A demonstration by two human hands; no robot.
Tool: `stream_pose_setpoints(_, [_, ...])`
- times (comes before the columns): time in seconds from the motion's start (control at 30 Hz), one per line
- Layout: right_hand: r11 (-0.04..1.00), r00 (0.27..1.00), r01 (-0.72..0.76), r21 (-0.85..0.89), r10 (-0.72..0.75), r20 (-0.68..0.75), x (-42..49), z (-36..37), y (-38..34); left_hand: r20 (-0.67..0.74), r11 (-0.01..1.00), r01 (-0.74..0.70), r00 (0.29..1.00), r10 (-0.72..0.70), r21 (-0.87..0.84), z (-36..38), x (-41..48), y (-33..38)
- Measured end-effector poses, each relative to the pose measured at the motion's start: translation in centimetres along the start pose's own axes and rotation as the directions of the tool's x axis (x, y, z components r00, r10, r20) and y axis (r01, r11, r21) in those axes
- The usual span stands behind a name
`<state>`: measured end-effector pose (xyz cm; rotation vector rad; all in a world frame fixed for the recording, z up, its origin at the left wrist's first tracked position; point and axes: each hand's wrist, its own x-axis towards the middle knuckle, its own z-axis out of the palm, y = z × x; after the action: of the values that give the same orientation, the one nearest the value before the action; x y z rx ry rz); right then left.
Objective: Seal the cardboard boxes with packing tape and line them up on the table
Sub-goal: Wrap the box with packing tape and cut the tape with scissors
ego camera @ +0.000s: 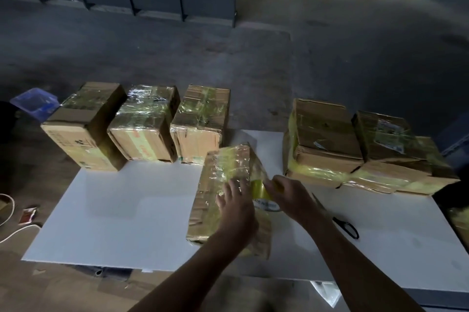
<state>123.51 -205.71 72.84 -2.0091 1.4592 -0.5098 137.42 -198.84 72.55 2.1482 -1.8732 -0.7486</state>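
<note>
In the taping step, my left grip (236,201) lies flat with straight fingers on the crumpled brown cardboard box (223,167) beneath it, while my right grip (285,193) clasps the yellowish packing tape roll (261,192) just beside it; next, I judge, the strip must be pulled across and cut.

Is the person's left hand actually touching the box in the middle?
Touching. The head view shows the left hand lying flat on the taped top of the middle box, fingers spread across it with no gap.
</note>
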Motion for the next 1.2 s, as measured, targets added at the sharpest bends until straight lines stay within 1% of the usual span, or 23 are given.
stream_pose_setpoints(0.07, [0.999, 0.996, 0.049, 0.017, -0.047, -0.072, 0.5, -0.4, -1.4, -0.087, 0.975, -0.056, 0.995, 0.038, -0.215, 0.0, -0.1, -1.3])
stream_pose_setpoints(0.1, [0.996, 0.992, 0.084, 0.001, -0.084, -0.090, 0.8, -0.6, -2.1, -0.124, 0.953, -0.092, 0.991, 0.058, -0.289, 0.1, -0.4, -1.9])
stream_pose_setpoints(0.17, [0.987, 0.985, 0.149, -0.064, -0.153, -0.073, 1.1, -0.3, -2.9, -0.181, 0.911, -0.156, 0.979, 0.092, -0.382, 0.8, -1.1, -3.3])
stream_pose_setpoints(0.23, [0.979, 0.983, 0.184, -0.086, -0.185, -0.001, 1.2, 0.5, -3.1, -0.215, 0.872, -0.170, 0.974, 0.076, -0.459, 1.5, -1.5, -4.8])
stream_pose_setpoints(0.27, [0.980, 0.982, 0.186, -0.068, -0.184, 0.042, 1.2, 0.9, -3.0, -0.219, 0.864, -0.171, 0.973, 0.073, -0.473, 1.8, -1.6, -5.5])
stream_pose_setpoints(0.4, [0.987, 0.974, 0.158, 0.010, -0.158, 0.162, 1.4, 2.4, -3.6, -0.226, 0.885, -0.196, 0.968, 0.107, -0.421, 2.0, -1.9, -7.9])
stream_pose_setpoints(0.5, [0.988, 0.964, 0.150, -0.023, -0.141, 0.225, 2.0, 4.0, -4.6, -0.219, 0.906, -0.129, 0.975, 0.041, -0.402, 2.3, -1.7, -9.5])
stream_pose_setpoints(0.6, [0.985, 0.978, 0.131, -0.116, -0.109, 0.179, 2.7, 4.8, -5.4, -0.213, 0.876, -0.089, 0.977, -0.015, -0.473, 2.3, -0.9, -9.9])
stream_pose_setpoints(0.73, [0.965, 0.974, 0.146, -0.219, -0.101, 0.205, 2.8, 4.1, -6.3, -0.223, 0.789, -0.100, 0.974, -0.048, -0.606, 1.9, -1.2, -9.5])
stream_pose_setpoints(0.83, [0.936, 0.978, 0.168, -0.309, -0.119, 0.172, 2.1, 2.6, -6.0, -0.236, 0.774, -0.110, 0.970, -0.052, -0.623, 1.9, -1.3, -9.5])
stream_pose_setpoints(0.93, [0.944, 0.986, 0.112, -0.310, -0.066, 0.155, 1.6, 1.8, -5.4, -0.202, 0.777, -0.080, 0.977, -0.062, -0.625, 2.3, -1.3, -9.6])
stream_pose_setpoints(0.97, [0.946, 0.987, 0.103, -0.308, -0.059, 0.147, 1.5, 1.9, -5.3, -0.196, 0.795, -0.069, 0.979, -0.063, -0.602, 2.4, -1.2, -9.6])
stream_pose_setpoints(1.0, [0.952, 0.988, 0.096, -0.292, -0.056, 0.144, 1.5, 2.0, -5.2, -0.190, 0.837, -0.066, 0.981, -0.046, -0.543, 2.3, -1.2, -9.6])
stream_pose_setpoints(1.03, [0.965, 0.988, 0.082, -0.248, -0.046, 0.147, 1.5, 2.2, -5.1, -0.176, 0.892, -0.071, 0.984, -0.010, -0.446, 2.2, -1.2, -9.6])
stream_pose_setpoints(1.07, [0.983, 0.987, 0.053, -0.178, -0.024, 0.158, 1.5, 2.2, -4.9, -0.163, 0.946, -0.096, 0.986, 0.047, -0.310, 2.1, -1.1, -9.7])
stream_pose_setpoints(1.1, [0.996, 0.985, 0.006, -0.094, 0.010, 0.173, 1.4, 2.1, -4.7, -0.144, 0.976, -0.139, 0.983, 0.115, -0.170, 1.8, -1.1, -9.8])
stream_pose_setpoints(1.17, [0.993, 0.976, -0.102, 0.061, 0.089, 0.197, 1.1, 2.0, -4.1, -0.076, 0.969, -0.232, 0.968, 0.238, 0.084, 1.2, -1.0, -9.8])
stream_pose_setpoints(1.2, [0.984, 0.974, -0.132, 0.123, 0.106, 0.199, 0.9, 2.2, -3.8, -0.040, 0.947, -0.254, 0.963, 0.266, 0.195, 1.1, -0.8, -9.8])
